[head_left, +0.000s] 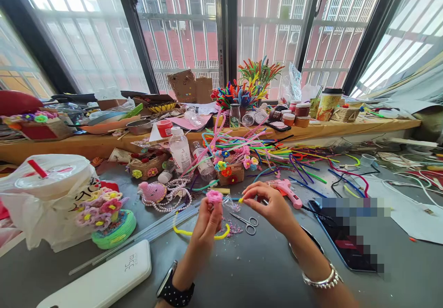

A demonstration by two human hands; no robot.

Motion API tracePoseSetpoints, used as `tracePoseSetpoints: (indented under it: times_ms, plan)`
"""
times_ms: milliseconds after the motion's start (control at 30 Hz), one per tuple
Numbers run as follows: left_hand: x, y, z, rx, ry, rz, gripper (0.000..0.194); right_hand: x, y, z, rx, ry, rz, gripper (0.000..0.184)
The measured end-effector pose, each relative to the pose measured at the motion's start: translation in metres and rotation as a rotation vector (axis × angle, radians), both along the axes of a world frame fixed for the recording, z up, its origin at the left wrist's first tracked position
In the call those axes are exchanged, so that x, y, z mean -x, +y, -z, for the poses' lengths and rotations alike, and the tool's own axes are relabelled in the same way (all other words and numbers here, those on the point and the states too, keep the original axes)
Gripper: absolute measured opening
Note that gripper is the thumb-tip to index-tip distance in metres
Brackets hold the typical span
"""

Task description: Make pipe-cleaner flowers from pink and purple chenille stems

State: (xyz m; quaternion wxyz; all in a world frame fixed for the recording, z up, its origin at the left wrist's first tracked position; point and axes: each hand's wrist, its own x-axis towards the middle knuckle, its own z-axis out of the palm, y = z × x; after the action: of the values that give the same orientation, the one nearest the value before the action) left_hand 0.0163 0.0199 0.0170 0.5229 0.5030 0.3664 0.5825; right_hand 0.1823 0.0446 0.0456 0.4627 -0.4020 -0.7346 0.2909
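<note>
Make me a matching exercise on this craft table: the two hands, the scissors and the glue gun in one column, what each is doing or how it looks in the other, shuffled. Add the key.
Column one
1. Left hand
2. Right hand
3. Scissors
4. Glue gun

Column two
A. Pink, with a dark cord
B. Holds up a fuzzy pink flower
C. On the grey table, finger rings towards the right hand's side
D. Pinches a small yellow piece

Right pairs: 1-B, 2-D, 3-C, 4-A
</note>
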Motion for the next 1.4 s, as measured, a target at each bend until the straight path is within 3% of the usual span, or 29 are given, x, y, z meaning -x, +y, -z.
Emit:
tracePoseSetpoints:
  times_ms: [300,567,1400]
  plan:
    - [0.001,-0.009,0.002,-0.087,0.13,0.088,0.025,-0.001,-0.02,-0.017,-0.112,0.124,0.115,0.007]
    - [0.003,-0.013,0.0,-0.121,0.23,0.093,0.029,0.008,-0.034,-0.023,-0.133,0.067,0.064,0.005]
    - [0.008,-0.012,0.005,-0.138,0.196,0.147,0.025,0.014,-0.039,-0.02,-0.177,-0.031,0.064,0.007]
